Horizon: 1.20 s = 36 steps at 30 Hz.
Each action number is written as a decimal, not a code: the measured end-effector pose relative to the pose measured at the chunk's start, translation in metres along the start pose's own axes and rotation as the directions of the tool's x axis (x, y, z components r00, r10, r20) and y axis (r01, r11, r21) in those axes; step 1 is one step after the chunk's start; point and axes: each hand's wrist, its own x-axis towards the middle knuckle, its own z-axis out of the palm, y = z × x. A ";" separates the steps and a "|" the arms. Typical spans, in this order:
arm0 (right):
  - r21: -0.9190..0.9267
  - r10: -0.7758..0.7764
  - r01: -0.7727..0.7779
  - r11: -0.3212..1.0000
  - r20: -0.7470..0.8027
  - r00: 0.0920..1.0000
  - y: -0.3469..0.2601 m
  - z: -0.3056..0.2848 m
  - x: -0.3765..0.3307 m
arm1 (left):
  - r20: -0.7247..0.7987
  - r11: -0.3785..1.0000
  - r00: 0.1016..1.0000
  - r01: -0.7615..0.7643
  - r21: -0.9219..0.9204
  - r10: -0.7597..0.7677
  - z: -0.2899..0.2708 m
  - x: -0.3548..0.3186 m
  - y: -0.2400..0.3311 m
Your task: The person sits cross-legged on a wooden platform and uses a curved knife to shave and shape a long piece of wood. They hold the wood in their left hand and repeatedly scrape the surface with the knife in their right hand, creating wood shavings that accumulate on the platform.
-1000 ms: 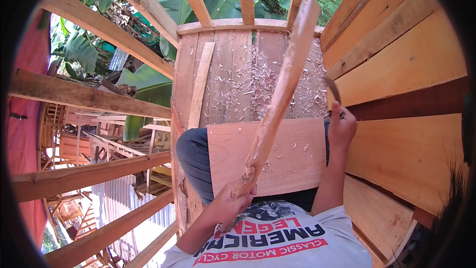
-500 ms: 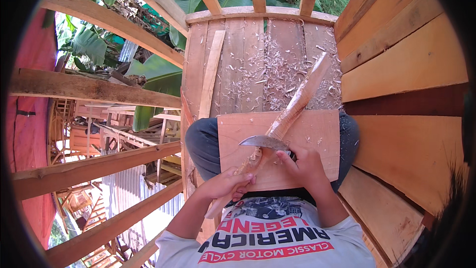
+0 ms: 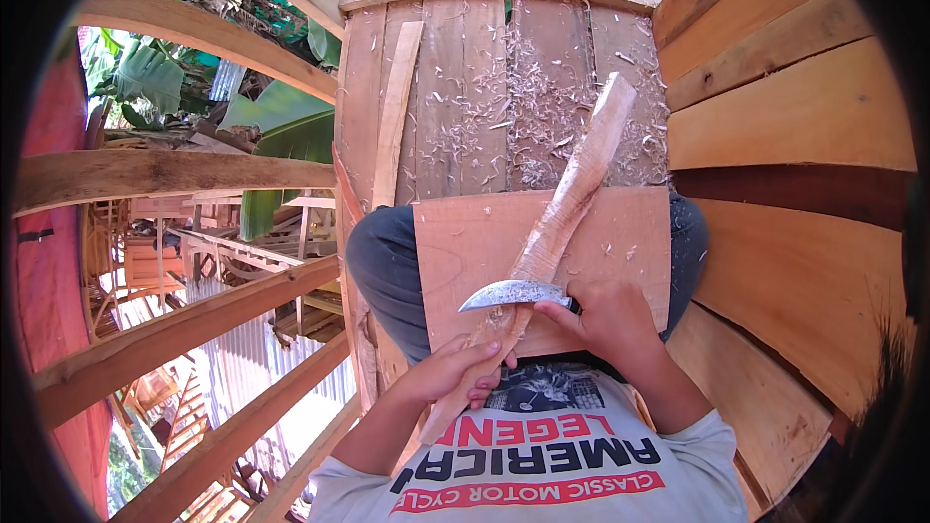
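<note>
My left hand (image 3: 457, 375) grips the near end of a long, rough-carved wooden stick (image 3: 572, 189) that slants up and away to the right. My right hand (image 3: 607, 317) holds a curved knife (image 3: 511, 294), its blade lying across the stick just above my left hand, tip pointing left. The stick rests over a flat wooden board (image 3: 632, 242) laid across my lap.
Wood shavings (image 3: 538, 107) litter the plank floor (image 3: 455, 87) ahead. A loose thin slat (image 3: 395, 107) lies on the floor to the left. Slanted wooden beams (image 3: 174, 174) frame an open drop at left; a plank wall (image 3: 794, 136) rises at right.
My right hand came down from the wall side onto the stick with the knife. The stick has tilted lower, and the blade has slid slightly toward me along it.
</note>
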 end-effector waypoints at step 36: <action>-0.170 0.265 -0.341 0.924 -0.356 0.896 0.040 -0.003 0.013 | -0.103 0.999 0.994 -0.047 -0.001 0.046 0.011 -0.003 -0.018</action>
